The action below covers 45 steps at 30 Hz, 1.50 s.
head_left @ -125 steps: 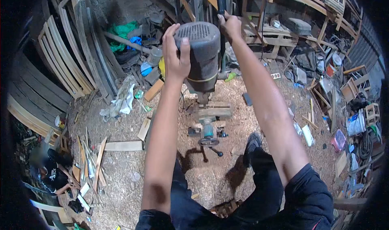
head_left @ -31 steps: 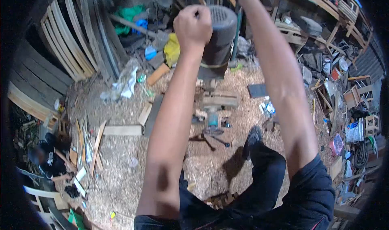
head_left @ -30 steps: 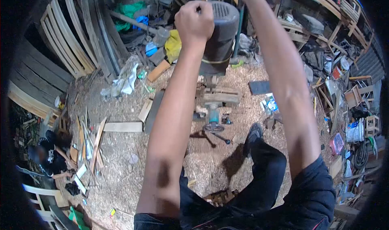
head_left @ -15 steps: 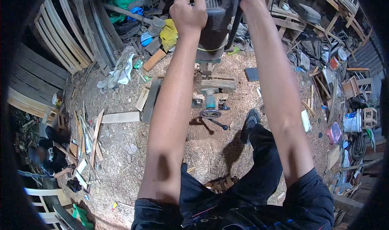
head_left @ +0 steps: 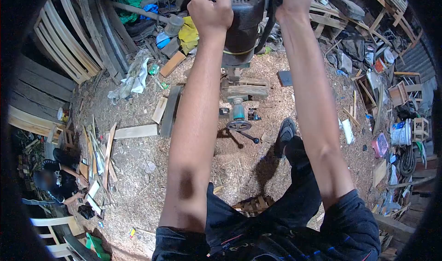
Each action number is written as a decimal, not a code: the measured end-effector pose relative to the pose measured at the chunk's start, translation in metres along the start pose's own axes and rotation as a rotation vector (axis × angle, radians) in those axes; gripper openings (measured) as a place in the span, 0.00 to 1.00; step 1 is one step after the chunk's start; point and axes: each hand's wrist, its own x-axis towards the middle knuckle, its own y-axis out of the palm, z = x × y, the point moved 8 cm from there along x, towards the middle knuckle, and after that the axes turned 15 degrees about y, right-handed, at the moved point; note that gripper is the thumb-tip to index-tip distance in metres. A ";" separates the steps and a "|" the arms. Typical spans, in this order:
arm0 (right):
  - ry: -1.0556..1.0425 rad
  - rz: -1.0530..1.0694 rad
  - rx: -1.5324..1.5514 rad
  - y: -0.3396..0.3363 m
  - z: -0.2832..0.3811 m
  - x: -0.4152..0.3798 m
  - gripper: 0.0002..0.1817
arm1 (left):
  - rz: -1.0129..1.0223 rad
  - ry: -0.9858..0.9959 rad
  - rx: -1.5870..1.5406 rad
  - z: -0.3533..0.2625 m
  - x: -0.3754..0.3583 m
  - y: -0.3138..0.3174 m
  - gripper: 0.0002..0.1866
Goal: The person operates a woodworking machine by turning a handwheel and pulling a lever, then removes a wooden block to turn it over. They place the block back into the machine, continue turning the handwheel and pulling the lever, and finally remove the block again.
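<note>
My left hand (head_left: 211, 10) is curled closed against the left side of a dark cylindrical motor housing (head_left: 243, 24) with a perforated top. What its fingers hold is hidden. My right hand (head_left: 293, 2) is closed at the top edge, beside a dark upright bar (head_left: 266, 28); its grip is partly cut off by the frame. Below the motor, a wooden block (head_left: 245, 90) lies across the machine. A green machine part with a handwheel (head_left: 239, 125) sticks out toward me, and a ball-ended lever (head_left: 248, 137) is under the wheel.
Wood chips cover the floor (head_left: 138, 169). Planks (head_left: 136, 131) lie left of the machine, and curved wooden slats (head_left: 64, 40) lean at upper left. Another person (head_left: 57, 180) sits low at far left. Scrap wood, buckets (head_left: 400, 134) and a pink basket (head_left: 380, 145) line the right side.
My left hand has shifted slightly up and left. More of my right hand shows, a little lower and farther right. The seated person's arms have moved.
</note>
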 end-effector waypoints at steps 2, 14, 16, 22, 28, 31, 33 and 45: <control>-0.023 0.031 0.036 -0.004 -0.001 -0.011 0.20 | -0.015 0.000 -0.015 -0.003 0.001 -0.001 0.17; -0.134 0.133 0.046 -0.025 -0.003 -0.091 0.19 | -0.025 0.044 -0.031 0.006 -0.009 0.001 0.17; -0.119 0.151 0.031 -0.033 -0.008 -0.099 0.19 | -0.012 0.033 -0.026 0.004 -0.010 0.001 0.17; -0.201 0.211 -0.025 -0.047 -0.018 -0.144 0.20 | -0.015 0.037 -0.029 0.006 -0.014 0.001 0.15; -0.265 0.181 -0.128 -0.085 -0.057 -0.216 0.23 | 0.007 0.021 -0.007 0.007 -0.020 0.001 0.15; -0.277 0.271 -0.346 -0.133 -0.106 -0.289 0.22 | -0.019 0.013 -0.005 0.017 -0.031 0.002 0.16; -0.156 0.265 -0.419 -0.143 -0.117 -0.294 0.19 | -0.060 0.080 -0.026 0.020 -0.033 0.003 0.14; -0.035 0.092 -0.461 -0.086 -0.046 -0.245 0.19 | 0.284 0.096 0.054 0.000 -0.056 -0.018 0.20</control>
